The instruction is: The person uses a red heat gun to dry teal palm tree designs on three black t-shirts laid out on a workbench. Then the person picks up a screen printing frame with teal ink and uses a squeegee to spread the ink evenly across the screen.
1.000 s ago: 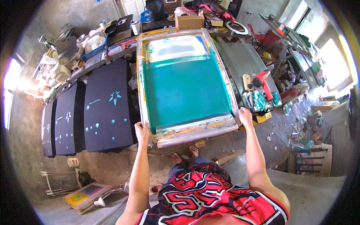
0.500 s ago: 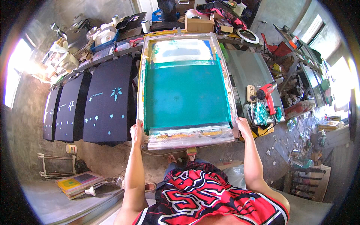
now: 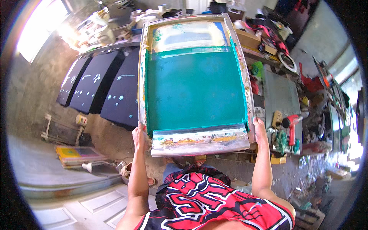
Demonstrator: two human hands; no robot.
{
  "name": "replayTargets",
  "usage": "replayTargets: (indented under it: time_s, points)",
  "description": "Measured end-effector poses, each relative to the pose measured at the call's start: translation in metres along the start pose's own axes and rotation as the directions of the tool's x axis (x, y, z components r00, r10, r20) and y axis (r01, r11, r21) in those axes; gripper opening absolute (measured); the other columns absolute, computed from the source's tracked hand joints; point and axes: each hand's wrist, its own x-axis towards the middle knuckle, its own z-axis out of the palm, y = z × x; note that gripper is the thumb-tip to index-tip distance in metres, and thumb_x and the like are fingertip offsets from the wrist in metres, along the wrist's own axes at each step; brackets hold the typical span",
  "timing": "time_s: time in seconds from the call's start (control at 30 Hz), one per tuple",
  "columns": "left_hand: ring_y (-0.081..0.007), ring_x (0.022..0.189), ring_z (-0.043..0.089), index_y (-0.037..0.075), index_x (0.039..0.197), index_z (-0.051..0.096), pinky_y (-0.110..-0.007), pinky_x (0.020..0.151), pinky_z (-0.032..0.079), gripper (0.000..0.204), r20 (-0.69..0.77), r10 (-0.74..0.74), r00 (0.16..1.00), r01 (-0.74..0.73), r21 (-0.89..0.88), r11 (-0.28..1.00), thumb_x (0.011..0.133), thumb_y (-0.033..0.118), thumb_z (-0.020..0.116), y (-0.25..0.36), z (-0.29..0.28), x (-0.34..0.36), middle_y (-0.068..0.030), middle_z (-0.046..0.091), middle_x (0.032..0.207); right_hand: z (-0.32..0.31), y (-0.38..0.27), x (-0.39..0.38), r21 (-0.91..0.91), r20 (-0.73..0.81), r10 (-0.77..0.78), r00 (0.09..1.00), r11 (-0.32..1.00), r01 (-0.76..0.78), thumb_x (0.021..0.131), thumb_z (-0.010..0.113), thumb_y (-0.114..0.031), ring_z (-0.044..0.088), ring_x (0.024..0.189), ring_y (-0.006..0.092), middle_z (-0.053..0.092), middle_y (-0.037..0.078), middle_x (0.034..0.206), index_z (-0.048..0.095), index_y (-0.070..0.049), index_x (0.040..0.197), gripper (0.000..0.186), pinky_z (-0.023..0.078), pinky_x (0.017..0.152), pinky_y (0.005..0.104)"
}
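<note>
A screen printing frame (image 3: pixel 142 80) with teal-green mesh is held out in front of me by its near corners. Closed around the left rail is my left hand (image 3: pixel 139 137); my right hand (image 3: pixel 259 129) grips the right rail. Across the frame's near end lies a wide, paint-stained squeegee (image 3: pixel 201 142). Faint leaf shapes show in the green mesh, and its far part has a pale, whitish patch (image 3: pixel 188 36). Beyond the left rail stand several black fabric-covered panels (image 3: pixel 123 90) with small light-blue leaf prints, the nearest one partly hidden by the frame.
On the right, a red heat gun (image 3: pixel 292 126) rests by a power strip (image 3: pixel 276 118) on a grey board (image 3: pixel 281 90). Cluttered shelves run along the back, with a white ring (image 3: pixel 287 62). Flat coloured frames (image 3: pixel 78 156) lie on the floor at left, near a white bucket (image 3: pixel 81 120).
The screen frame looks larger and closer, raised from the table line with both hands still on it. The view has turned, so the panels and heat gun sit differently.
</note>
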Motion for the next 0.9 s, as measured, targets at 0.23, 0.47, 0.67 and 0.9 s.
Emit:
replayTargets:
  time_s: [0.23,0.47,0.67,0.9]
  points:
    - [-0.0087,0.062,0.041,0.005,0.080,0.064,-0.029,0.055,0.032,0.045,-0.199,0.002,0.980,-0.024,-0.113,0.993,0.105,0.041,0.054,0.006,-0.101,-0.015,0.0034,0.051,0.070,0.123,-0.024,0.023,-0.055,0.193,-0.026,0.981,0.998,0.038,0.105,0.051,-0.027,0.052,0.081,0.0088,0.062,0.000,0.089,0.065,0.000,0.101,0.030,0.043,0.075,0.0291]
    - [-0.0084,0.060,0.039,0.007,0.076,0.064,-0.030,0.055,0.031,0.038,-0.358,-0.078,0.931,0.048,-0.091,0.995,0.103,0.032,0.054,-0.021,-0.223,-0.021,0.0046,0.049,0.067,0.271,-0.019,0.023,-0.057,0.420,-0.087,0.903,0.991,0.122,0.104,0.053,-0.025,0.043,0.071,0.0068,0.052,-0.005,0.075,0.062,-0.002,0.081,0.033,0.036,0.063,0.0303]
    - [-0.0088,0.060,0.041,0.005,0.076,0.064,-0.030,0.055,0.032,0.037,-0.477,-0.130,0.869,0.047,-0.182,0.982,0.102,0.029,0.055,-0.050,-0.329,-0.037,0.0042,0.050,0.068,0.398,-0.005,0.002,-0.092,0.612,-0.040,0.790,0.988,0.121,0.105,0.052,-0.026,0.055,0.075,0.0076,0.063,-0.001,0.084,0.067,-0.002,0.095,0.030,0.045,0.070,0.0274]
    - [-0.0101,0.061,0.047,0.001,0.079,0.066,-0.030,0.057,0.037,0.036,-0.609,-0.175,0.774,0.021,-0.252,0.968,0.101,0.026,0.056,-0.060,-0.402,-0.060,0.0014,0.057,0.071,0.517,-0.023,-0.043,-0.135,0.711,0.020,0.703,0.985,0.108,0.104,0.050,-0.021,0.056,0.074,0.0090,0.063,0.001,0.082,0.065,-0.001,0.091,0.029,0.046,0.069,0.0292]
